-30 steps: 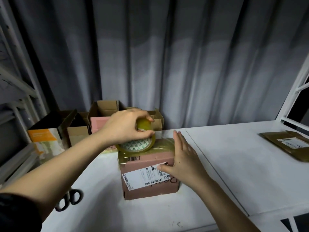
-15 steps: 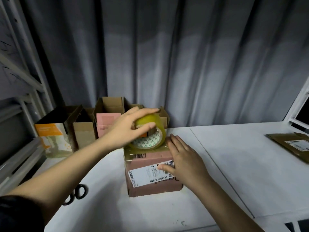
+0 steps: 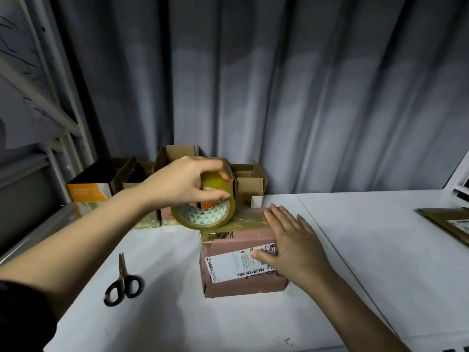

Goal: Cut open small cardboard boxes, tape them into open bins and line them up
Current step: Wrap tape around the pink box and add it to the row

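White tabletop [image 3: 355,250] carrying boxes, scissors and a flat parcel

A pink cardboard box with a white shipping label [image 3: 243,265] sits near the table's middle; small black-handled metal scissors [image 3: 123,283] lie to its left, apart from it. A row of open cardboard bins [image 3: 177,179] lines the back left edge by the curtain, and a flat brown cardboard parcel [image 3: 446,224] rests at the far right.

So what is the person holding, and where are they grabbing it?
The left hand holds the roll of tape by its top rim, fingers over the outside and thumb in the hole. The right hand lies flat on the pink box, gripping nothing.
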